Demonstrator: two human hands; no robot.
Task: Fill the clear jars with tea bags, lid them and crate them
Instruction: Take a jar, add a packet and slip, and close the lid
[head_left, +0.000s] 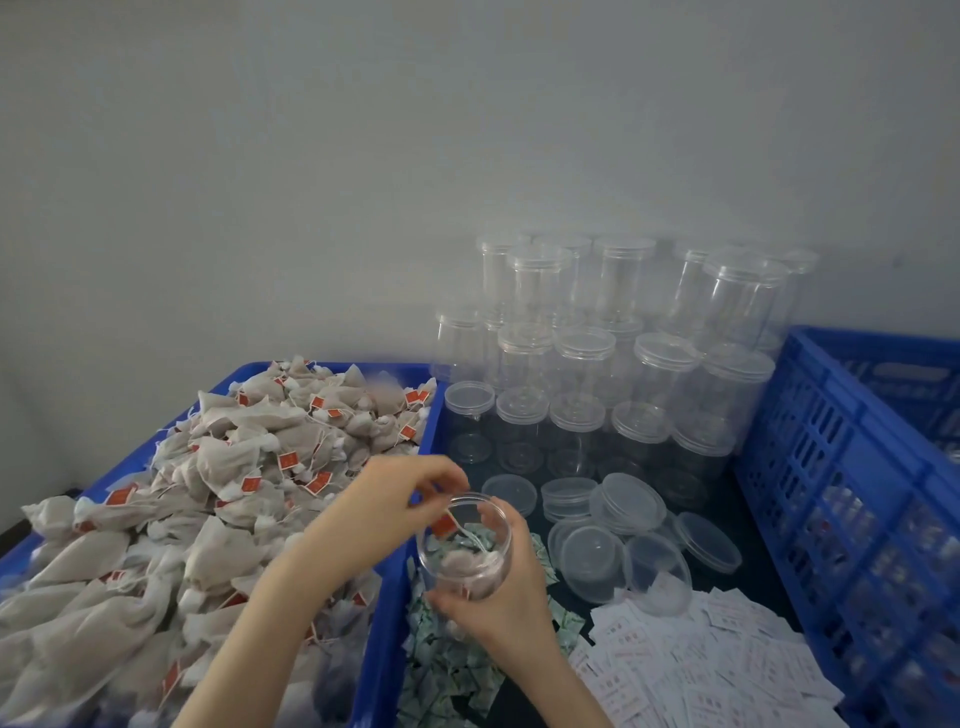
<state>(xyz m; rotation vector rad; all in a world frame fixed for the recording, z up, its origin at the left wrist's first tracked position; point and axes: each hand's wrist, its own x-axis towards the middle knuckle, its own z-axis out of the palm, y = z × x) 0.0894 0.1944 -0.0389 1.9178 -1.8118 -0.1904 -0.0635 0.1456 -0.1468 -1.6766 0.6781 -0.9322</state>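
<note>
Clear plastic jar (465, 551): we're gripping it with our right hand (498, 597), our left hand (387, 501) pinching a red-tagged tea bag (467, 564) string.

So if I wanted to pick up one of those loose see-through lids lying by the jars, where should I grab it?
Probably by the rim. The loose lids are flat, shallow discs, some leaning on each other. Take the top one, tilted up on its neighbours, coming from above with thumb and fingers pinching opposite edges. That raised edge gives your fingers room; the flat ones hug the dark tabletop.
</note>
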